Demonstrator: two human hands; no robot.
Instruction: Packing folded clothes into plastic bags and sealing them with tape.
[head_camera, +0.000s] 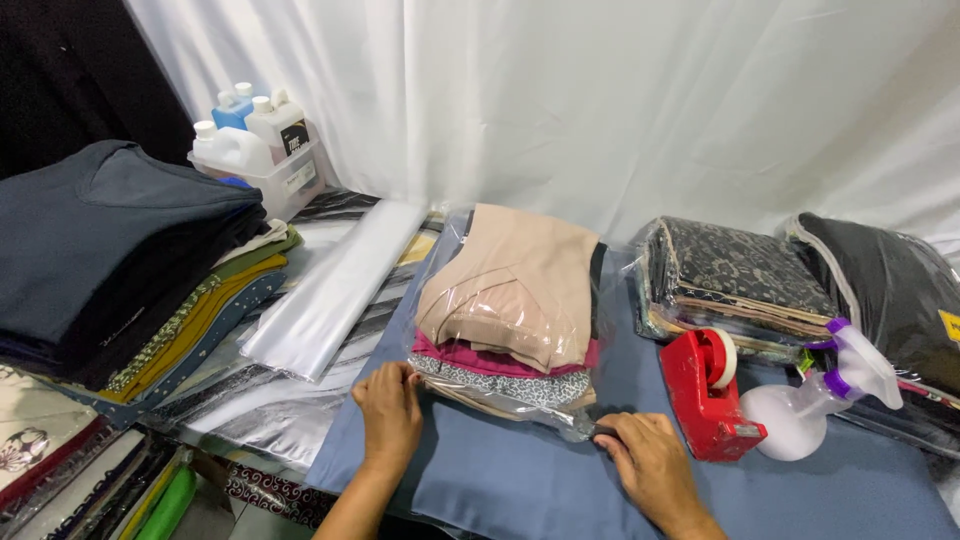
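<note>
- A clear plastic bag (505, 300) is lying near the middle of the worktop (520, 490), which a blue-grey cloth is covering; its open end is facing the front edge.
- Inside it a stack of folded clothes is sitting: a beige piece (520, 270) on top, a magenta one (470, 355) beneath, then a grey patterned one (500, 383).
- The left hand (390, 410) is pressing flat on the bag's near left corner, fingers held together and touching the plastic.
- The right hand (650, 465) is resting at the bag's near right corner, fingertips pinching the loose plastic edge against the cloth.
- A red tape dispenser (705, 395) is standing just beside the right hand, toward the right edge.
- A spray bottle (800, 410), whitish with a purple nozzle, is lying next to the dispenser.
- Two more bagged bundles are resting at the back right: a dark patterned bundle (735, 280) and a black bundle (885, 290).
- A pile of empty clear bags (335, 290) is lying to the left of the filled one.
- A tall stack of folded garments (120, 255) is sitting at the left edge.
- A clear tub (290, 185) at the back left is holding white and blue bottles (250, 125).
</note>
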